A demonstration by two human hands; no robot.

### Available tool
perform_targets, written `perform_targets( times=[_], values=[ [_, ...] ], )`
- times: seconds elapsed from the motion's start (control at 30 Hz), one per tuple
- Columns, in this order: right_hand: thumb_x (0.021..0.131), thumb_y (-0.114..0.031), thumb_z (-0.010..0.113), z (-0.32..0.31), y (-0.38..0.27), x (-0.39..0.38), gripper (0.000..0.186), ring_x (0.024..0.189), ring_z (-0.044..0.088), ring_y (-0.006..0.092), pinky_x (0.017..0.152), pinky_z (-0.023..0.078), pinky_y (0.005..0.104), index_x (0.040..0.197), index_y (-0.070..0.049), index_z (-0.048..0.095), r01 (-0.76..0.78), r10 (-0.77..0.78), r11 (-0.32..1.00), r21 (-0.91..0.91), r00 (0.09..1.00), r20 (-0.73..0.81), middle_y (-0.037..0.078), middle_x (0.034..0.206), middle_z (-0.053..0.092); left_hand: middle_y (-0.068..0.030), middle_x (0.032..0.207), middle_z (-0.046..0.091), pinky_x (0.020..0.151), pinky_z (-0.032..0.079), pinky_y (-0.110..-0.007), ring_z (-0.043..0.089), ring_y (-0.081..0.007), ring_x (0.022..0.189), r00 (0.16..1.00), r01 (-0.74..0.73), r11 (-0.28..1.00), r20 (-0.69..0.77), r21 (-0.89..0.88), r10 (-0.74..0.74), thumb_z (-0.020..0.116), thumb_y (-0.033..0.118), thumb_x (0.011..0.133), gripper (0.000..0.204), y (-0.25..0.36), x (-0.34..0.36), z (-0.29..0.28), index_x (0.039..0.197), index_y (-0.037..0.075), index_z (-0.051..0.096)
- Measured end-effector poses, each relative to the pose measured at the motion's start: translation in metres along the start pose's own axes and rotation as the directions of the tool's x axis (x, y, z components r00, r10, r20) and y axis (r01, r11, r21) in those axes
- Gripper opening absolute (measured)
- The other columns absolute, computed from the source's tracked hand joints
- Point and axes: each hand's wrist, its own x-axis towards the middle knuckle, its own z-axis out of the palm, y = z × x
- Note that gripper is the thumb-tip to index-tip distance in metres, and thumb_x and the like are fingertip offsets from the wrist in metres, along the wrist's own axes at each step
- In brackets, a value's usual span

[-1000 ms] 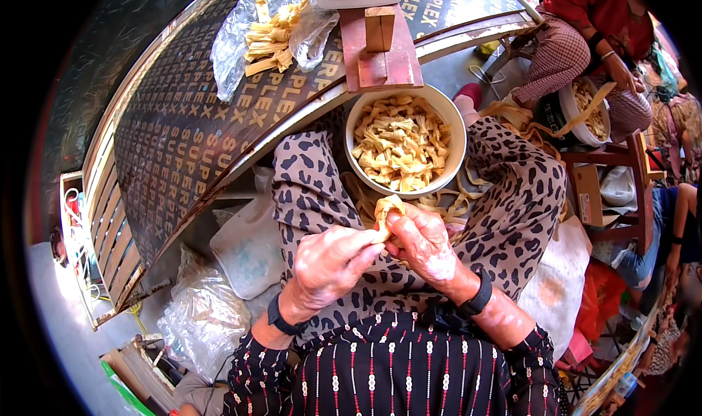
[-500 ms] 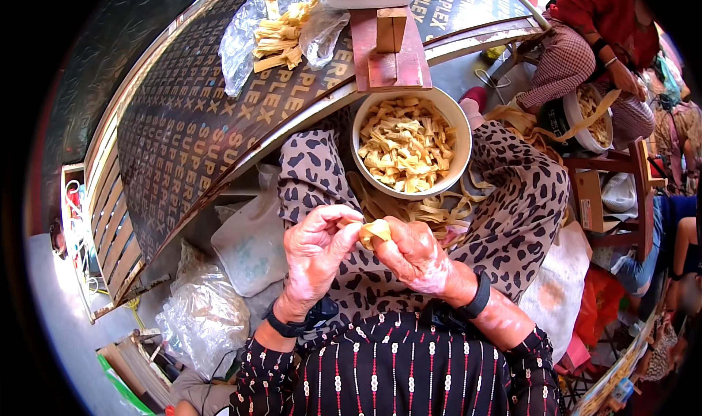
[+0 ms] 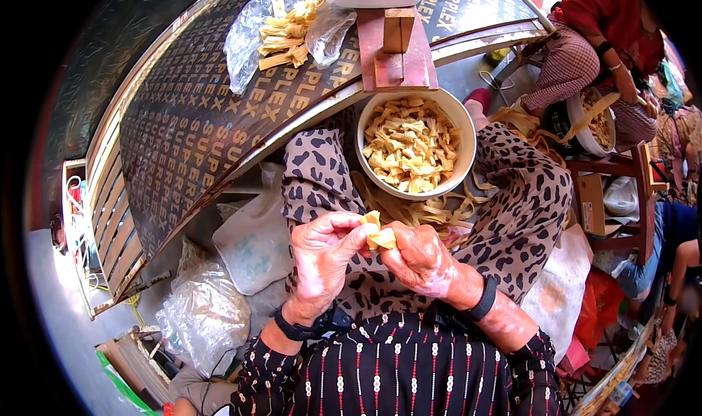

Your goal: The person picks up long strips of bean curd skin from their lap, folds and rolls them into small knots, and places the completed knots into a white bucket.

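A short, flat yellow strip (folded over on itself, one end poking free) is held in mid-air, pinched by the left hand and the right hand.

Black striped top, leopard-print trousers

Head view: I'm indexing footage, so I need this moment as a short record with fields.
Left hand: grip closed on one end of a folded yellow strip
Right hand: grip closed on the strip's other side
Bowl: white bowl beyond the hands, holding many folded yellow pieces
Floor side: loose strips between bowl and hands
Tabletop: dark board with an open clear bag and more yellow pieces on it
Nearby: another person's hand above a second container
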Motion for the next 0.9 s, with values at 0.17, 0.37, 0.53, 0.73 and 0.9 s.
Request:
perform_targets(
  times=[0.17, 0.37, 0.53, 0.73, 0.9],
  values=[
    [0.087, -0.009, 0.053, -0.001, 0.001, -0.002, 0.012, 0.055, 0.053, 0.0373, 0.049, 0.041, 0.0426, 0.082, 0.0, 0.047, -0.063, 0.064, 0.997, 0.036, 0.998, -0.02, 0.017, 0.063, 0.052, -0.0088, 0.091, 0.061, 0.061, 0.05, -0.021, 0.059, -0.0096, 0.071, 0.987, -0.153, 0.953, 0.082, 0.261, 0.136, 0.062, -0.002, 0.083, 0.019, 0.013, -0.001, 0.009, 0.102, -0.005, 0.061],
    [0.087, -0.008, 0.052, 0.0, 0.003, -0.006, 0.013, 0.055, 0.052, 0.0386, 0.048, 0.039, 0.0428, 0.082, 0.002, 0.045, -0.152, 0.151, 0.988, 0.013, 0.988, 0.03, 0.019, 0.06, 0.049, -0.0104, 0.091, 0.059, 0.07, 0.046, -0.023, 0.056, -0.0132, 0.081, 0.95, -0.304, 0.808, 0.226, 0.504, 0.216, 0.061, -0.004, 0.078, 0.021, 0.014, -0.002, 0.011, 0.099, -0.006, 0.059],
    [0.088, -0.008, 0.051, -0.002, -0.003, -0.004, 0.013, 0.055, 0.051, 0.0393, 0.048, 0.038, 0.0432, 0.082, 0.001, 0.045, -0.12, 0.118, 0.991, 0.054, 0.992, 0.039, 0.019, 0.06, 0.049, -0.008, 0.087, 0.059, 0.061, 0.045, -0.022, 0.054, -0.0109, 0.07, 0.935, -0.353, 0.801, 0.222, 0.484, 0.277, 0.064, 0.005, 0.081, 0.016, 0.01, -0.002, 0.007, 0.094, -0.003, 0.059],
    [0.09, -0.01, 0.05, -0.006, -0.001, -0.007, 0.011, 0.054, 0.051, 0.0375, 0.049, 0.039, 0.0421, 0.086, 0.0, 0.048, -0.12, 0.113, 0.986, 0.117, 0.992, 0.062, 0.018, 0.061, 0.051, -0.0113, 0.103, 0.056, 0.083, 0.043, -0.029, 0.054, -0.017, 0.092, 0.924, -0.318, 0.903, 0.308, 0.288, 0.227, 0.064, 0.007, 0.081, 0.017, 0.015, 0.004, 0.004, 0.095, -0.002, 0.062],
    [0.094, -0.017, 0.048, -0.009, -0.011, -0.005, 0.018, 0.05, 0.052, 0.0257, 0.048, 0.04, 0.0362, 0.089, 0.0, 0.051, -0.172, 0.157, 0.952, 0.252, 0.985, 0.077, 0.012, 0.06, 0.052, -0.0184, 0.116, 0.051, 0.098, 0.038, -0.04, 0.051, -0.028, 0.108, 0.959, -0.107, 0.994, 0.264, 0.0, 0.103, 0.063, 0.006, 0.073, 0.022, 0.013, 0.004, 0.005, 0.093, -0.002, 0.067]
  ],
)
